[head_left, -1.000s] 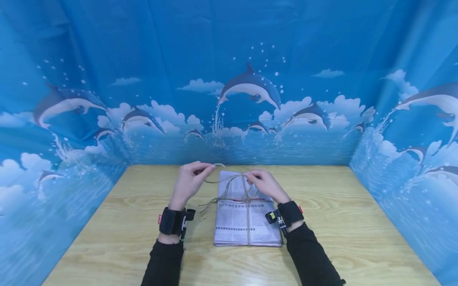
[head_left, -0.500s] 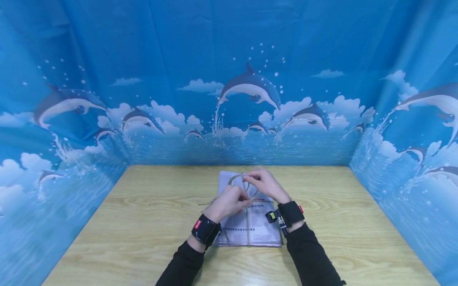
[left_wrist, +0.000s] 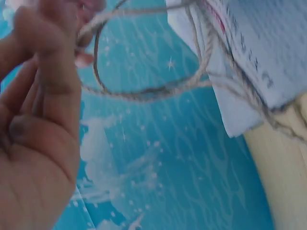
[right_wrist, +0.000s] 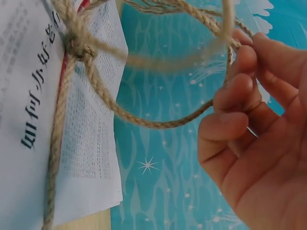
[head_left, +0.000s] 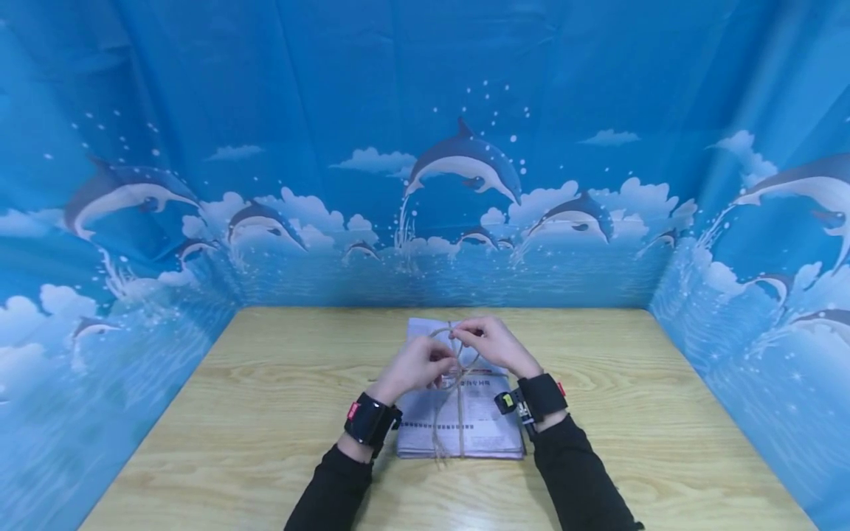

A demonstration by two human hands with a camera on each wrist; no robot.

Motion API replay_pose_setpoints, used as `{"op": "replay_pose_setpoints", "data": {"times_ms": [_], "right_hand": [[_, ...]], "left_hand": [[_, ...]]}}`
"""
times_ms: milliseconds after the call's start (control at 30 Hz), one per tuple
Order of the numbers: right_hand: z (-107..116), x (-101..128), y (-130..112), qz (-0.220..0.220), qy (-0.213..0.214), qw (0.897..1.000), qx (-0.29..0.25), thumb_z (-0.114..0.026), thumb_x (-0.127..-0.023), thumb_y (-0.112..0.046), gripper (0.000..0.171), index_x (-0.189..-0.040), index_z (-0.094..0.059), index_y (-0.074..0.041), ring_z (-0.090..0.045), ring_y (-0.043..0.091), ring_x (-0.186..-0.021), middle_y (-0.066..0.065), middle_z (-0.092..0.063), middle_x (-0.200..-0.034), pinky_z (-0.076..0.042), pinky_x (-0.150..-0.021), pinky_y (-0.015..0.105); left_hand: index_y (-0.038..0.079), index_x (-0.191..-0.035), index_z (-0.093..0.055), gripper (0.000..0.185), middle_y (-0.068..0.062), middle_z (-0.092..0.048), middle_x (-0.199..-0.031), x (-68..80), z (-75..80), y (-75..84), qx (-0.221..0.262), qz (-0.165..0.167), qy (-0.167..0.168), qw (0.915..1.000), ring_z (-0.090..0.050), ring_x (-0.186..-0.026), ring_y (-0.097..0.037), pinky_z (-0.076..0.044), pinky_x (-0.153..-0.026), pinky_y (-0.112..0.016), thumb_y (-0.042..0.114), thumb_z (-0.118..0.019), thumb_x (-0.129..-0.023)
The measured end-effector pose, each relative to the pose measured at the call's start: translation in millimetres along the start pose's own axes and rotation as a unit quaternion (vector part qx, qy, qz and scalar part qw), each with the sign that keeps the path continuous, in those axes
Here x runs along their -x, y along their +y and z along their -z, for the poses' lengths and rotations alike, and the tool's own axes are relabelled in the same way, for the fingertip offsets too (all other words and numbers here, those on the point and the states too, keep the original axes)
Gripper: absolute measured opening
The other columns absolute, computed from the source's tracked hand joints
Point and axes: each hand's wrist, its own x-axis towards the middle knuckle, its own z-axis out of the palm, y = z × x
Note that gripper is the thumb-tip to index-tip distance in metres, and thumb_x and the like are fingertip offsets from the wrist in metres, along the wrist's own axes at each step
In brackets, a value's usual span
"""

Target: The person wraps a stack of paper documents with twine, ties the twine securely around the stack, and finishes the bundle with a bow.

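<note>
A stack of newspapers (head_left: 425, 435) lies on the table, bound crosswise with jute twine (head_left: 461, 413). In the right wrist view a knot (right_wrist: 76, 45) sits on top of the stack, and a loop of the twine (right_wrist: 158, 123) rises from it. The right hand (head_left: 494, 343) pinches that loop above the far part of the papers. The left hand (head_left: 415, 363) is close by on the left, fingers bent, with a blurred strand of twine (left_wrist: 110, 18) running in at its fingertips. A frayed free end hangs down over the front of the stack.
A wood-grain table (head_left: 279, 369) surrounds the stack. Blue curtains (head_left: 432, 273) printed with dolphins stand along its back and both sides. Each wrist wears a black strap (head_left: 541, 394) with a small camera.
The left hand moved from left of the stack in over the papers, then slightly up and back. A free twine end now hangs toward the front. The right hand has hardly moved.
</note>
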Motion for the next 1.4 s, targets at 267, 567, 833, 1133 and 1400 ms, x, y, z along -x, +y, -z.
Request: {"op": "replay_pose_setpoints", "data": {"times_ms": [267, 567, 833, 1133, 1400], "right_hand": [[-1, -1, 1, 0.017, -0.013, 1.0, 0.007, -0.052, -0.102, -0.034, 0.027, -0.111, -0.072, -0.017, -0.062, 0.025, -0.089, 0.01, -0.068, -0.102, -0.049, -0.074, 0.033], [-2, 0, -4, 0.027, -0.013, 0.999, 0.012, -0.056, -0.1, -0.031, 0.023, -0.109, -0.072, -0.015, -0.062, 0.024, -0.089, 0.006, -0.069, -0.1, -0.049, -0.076, 0.035], [-6, 12, -12, 0.059, -0.085, 0.993, 0.06, -0.076, -0.086, -0.029, 0.019, -0.095, -0.065, -0.016, -0.06, 0.016, -0.077, -0.001, -0.064, -0.09, -0.049, -0.068, 0.03], [-5, 25, -4, 0.054, -0.163, 0.965, 0.2, -0.081, -0.08, -0.015, 0.008, -0.086, -0.076, -0.012, -0.065, 0.015, -0.078, -0.005, -0.072, -0.083, -0.053, -0.072, 0.029], [16, 24, 2, 0.027, -0.082, 0.986, 0.139, -0.062, -0.097, -0.021, 0.011, -0.096, -0.071, -0.015, -0.054, 0.007, -0.064, 0.007, -0.067, -0.08, -0.046, -0.06, 0.024]], "left_hand": [[0.01, -0.093, -0.075, 0.008, -0.001, -0.071, -0.083, -3.4, 5.9, -8.7, -0.096, -0.031, 0.211, 0.9723, -0.06, -0.065, -0.009, -0.047, -0.057, -0.021, 0.016, -0.073, -0.089], [0.008, -0.098, -0.074, 0.01, -0.005, -0.073, -0.096, -9.0, -2.4, -18.8, -0.116, -0.055, 0.262, 0.9565, -0.069, -0.088, -0.02, -0.054, -0.069, -0.027, 0.013, -0.07, -0.091], [0.005, -0.097, -0.072, 0.011, -0.007, -0.073, -0.085, -8.5, 2.3, -18.2, -0.055, -0.006, 0.258, 0.9646, -0.059, -0.053, -0.002, -0.049, -0.05, -0.019, 0.014, -0.065, -0.094], [0.005, -0.095, -0.073, 0.01, -0.006, -0.071, -0.077, -8.3, 4.1, -19.9, -0.056, -0.005, 0.264, 0.9629, -0.058, -0.051, -0.003, -0.048, -0.051, -0.02, 0.013, -0.067, -0.093], [0.003, -0.097, -0.073, 0.011, -0.005, -0.071, -0.076, -8.3, 5.4, -20.1, -0.038, 0.003, 0.259, 0.9651, -0.057, -0.049, -0.003, -0.048, -0.049, -0.02, 0.012, -0.067, -0.092]]}}
